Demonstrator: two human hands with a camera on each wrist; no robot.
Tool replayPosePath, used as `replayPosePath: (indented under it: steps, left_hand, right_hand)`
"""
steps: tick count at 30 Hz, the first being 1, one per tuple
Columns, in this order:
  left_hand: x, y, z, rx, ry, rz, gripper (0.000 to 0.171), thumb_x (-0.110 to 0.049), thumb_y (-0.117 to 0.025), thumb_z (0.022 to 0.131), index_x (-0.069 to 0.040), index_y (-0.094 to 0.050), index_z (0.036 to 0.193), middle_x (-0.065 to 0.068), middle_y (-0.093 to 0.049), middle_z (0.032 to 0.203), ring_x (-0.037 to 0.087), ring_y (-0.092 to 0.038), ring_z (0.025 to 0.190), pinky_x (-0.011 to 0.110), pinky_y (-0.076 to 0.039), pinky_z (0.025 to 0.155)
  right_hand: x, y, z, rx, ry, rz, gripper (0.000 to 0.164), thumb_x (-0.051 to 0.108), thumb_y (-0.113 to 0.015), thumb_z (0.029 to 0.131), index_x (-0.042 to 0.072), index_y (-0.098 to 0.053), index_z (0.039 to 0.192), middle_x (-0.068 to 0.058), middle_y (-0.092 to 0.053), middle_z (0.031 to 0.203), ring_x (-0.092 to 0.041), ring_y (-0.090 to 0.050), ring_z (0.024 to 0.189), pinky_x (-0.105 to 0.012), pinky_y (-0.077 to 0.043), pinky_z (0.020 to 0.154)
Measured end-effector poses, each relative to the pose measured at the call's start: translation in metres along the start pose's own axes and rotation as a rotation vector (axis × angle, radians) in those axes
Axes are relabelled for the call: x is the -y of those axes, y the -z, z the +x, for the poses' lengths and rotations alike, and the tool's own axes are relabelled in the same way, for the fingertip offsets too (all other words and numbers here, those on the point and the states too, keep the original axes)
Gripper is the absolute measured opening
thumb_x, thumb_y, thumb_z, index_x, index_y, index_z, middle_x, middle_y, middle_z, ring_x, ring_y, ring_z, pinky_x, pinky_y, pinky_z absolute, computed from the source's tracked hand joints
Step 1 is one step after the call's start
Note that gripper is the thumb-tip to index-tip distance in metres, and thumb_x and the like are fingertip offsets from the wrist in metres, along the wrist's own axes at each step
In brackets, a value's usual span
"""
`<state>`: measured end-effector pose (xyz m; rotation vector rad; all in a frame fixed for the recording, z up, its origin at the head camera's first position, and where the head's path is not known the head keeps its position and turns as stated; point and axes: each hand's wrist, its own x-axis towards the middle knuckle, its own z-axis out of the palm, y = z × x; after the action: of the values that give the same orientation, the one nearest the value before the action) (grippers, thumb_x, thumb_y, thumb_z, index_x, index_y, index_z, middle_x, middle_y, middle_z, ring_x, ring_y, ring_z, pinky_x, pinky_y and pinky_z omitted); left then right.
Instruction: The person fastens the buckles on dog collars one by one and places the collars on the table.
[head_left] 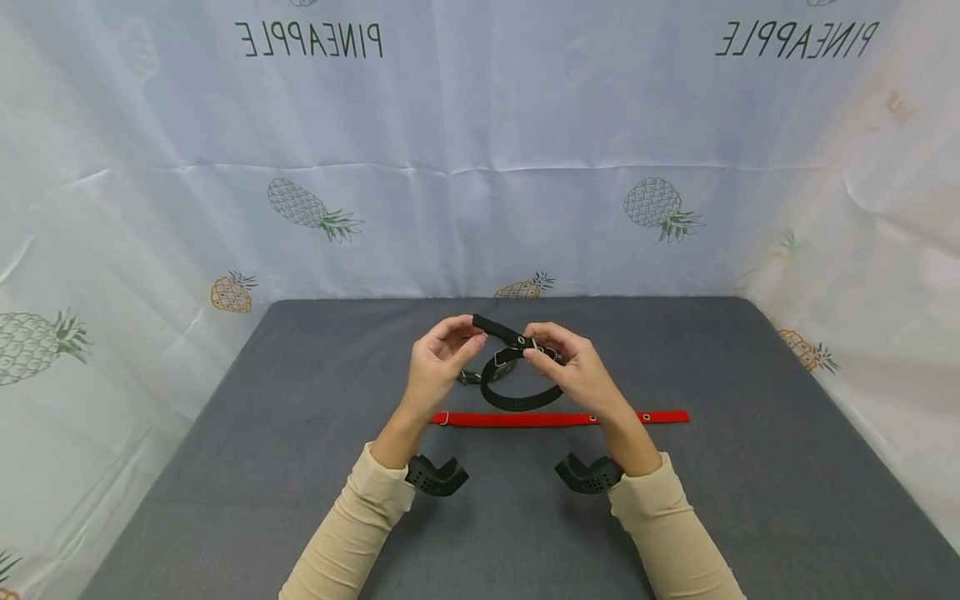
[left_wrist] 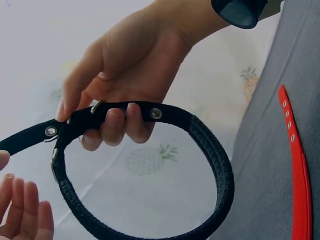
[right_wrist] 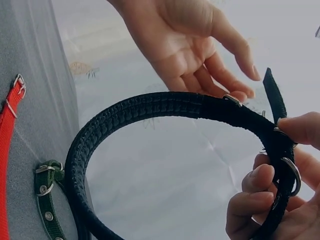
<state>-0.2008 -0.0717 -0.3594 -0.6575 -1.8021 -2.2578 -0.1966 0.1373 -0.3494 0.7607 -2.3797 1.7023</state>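
My right hand (head_left: pixel 570 358) pinches a black collar (head_left: pixel 517 405) where its strap runs through the buckle, with fingers curled round the overlapped part. The collar hangs as a closed loop above the table. Metal eyelets and a D-ring (right_wrist: pixel 292 177) show on it. The strap's free end (right_wrist: pixel 272 92) sticks out past the buckle toward my left hand (head_left: pixel 437 362). In the right wrist view, the left fingers (right_wrist: pixel 232 45) are loosely bent beside that strap tip, with a small gap between. Only some left fingertips (left_wrist: pixel 31 197) appear at the left wrist view's edge.
A red collar (head_left: pixel 517 420) lies stretched flat across the table, nearer the body than the hands. Behind the black loop lies a green collar (right_wrist: pixel 45 200), partly hidden. The grey tabletop (head_left: pixel 300 500) meets white pineapple-print curtains (head_left: pixel 480 233) at the back and sides.
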Motion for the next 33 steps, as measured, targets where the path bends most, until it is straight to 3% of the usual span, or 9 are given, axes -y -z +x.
replayPosePath:
  steps: [6, 14, 17, 21, 27, 33]
  left_hand:
    - [0.0016, -0.0014, -0.0004, 0.060, 0.072, 0.083, 0.029, 0.000, -0.060, 0.092, 0.012, -0.055, 0.117, -0.013, -0.065, 0.100, -0.001, -0.063, 0.097, 0.014, -0.051, 0.090]
    - [0.0052, -0.0037, -0.0022, 0.203, 0.192, 0.120, 0.032, -0.012, -0.059, 0.096, 0.010, -0.056, 0.119, -0.011, -0.063, 0.101, -0.002, -0.064, 0.094, 0.018, -0.053, 0.089]
    - [0.0079, -0.0048, -0.0031, 0.235, 0.206, 0.094, 0.036, -0.016, -0.059, 0.097, 0.012, -0.056, 0.119, -0.010, -0.064, 0.096, 0.000, -0.063, 0.083, 0.019, -0.054, 0.085]
    - [0.0094, -0.0064, -0.0038, 0.245, 0.203, 0.054, 0.038, -0.019, -0.059, 0.097, 0.014, -0.055, 0.116, -0.013, -0.064, 0.089, 0.003, -0.058, 0.072, 0.018, -0.052, 0.077]
    - [0.0095, -0.0079, -0.0052, 0.249, 0.204, 0.009, 0.035, -0.019, -0.059, 0.096, 0.012, -0.055, 0.112, -0.010, -0.062, 0.087, 0.005, -0.053, 0.069, 0.019, -0.048, 0.070]
    - [0.0085, -0.0100, -0.0067, 0.238, 0.245, 0.061, 0.032, -0.018, -0.059, 0.097, 0.010, -0.054, 0.110, -0.008, -0.061, 0.084, 0.006, -0.053, 0.068, 0.019, -0.048, 0.070]
  right_hand:
    - [0.0020, -0.0003, -0.0002, 0.014, -0.009, 0.030, 0.024, 0.003, -0.058, 0.094, -0.006, -0.057, 0.116, -0.021, -0.061, 0.093, -0.013, -0.053, 0.064, -0.022, -0.046, 0.059]
    - [0.0040, -0.0017, -0.0013, 0.036, -0.024, 0.045, 0.027, 0.006, -0.058, 0.095, -0.005, -0.056, 0.120, -0.015, -0.061, 0.100, -0.009, -0.053, 0.067, -0.024, -0.049, 0.063]
    - [0.0042, -0.0018, -0.0017, 0.048, -0.025, 0.055, 0.029, 0.007, -0.057, 0.096, -0.006, -0.055, 0.121, -0.021, -0.061, 0.105, -0.006, -0.054, 0.069, -0.022, -0.050, 0.065]
    - [0.0047, -0.0014, -0.0020, 0.051, -0.024, 0.065, 0.029, 0.007, -0.057, 0.096, -0.007, -0.055, 0.122, -0.029, -0.060, 0.112, -0.002, -0.055, 0.070, -0.021, -0.051, 0.067]
    - [0.0067, -0.0029, -0.0021, 0.065, -0.021, 0.073, 0.028, 0.008, -0.055, 0.097, -0.006, -0.054, 0.121, -0.025, -0.059, 0.108, -0.011, -0.053, 0.069, -0.022, -0.048, 0.065]
    - [0.0067, -0.0041, -0.0019, 0.081, -0.015, 0.049, 0.025, 0.008, -0.055, 0.097, -0.005, -0.055, 0.119, -0.026, -0.059, 0.107, -0.017, -0.053, 0.070, -0.022, -0.047, 0.065]
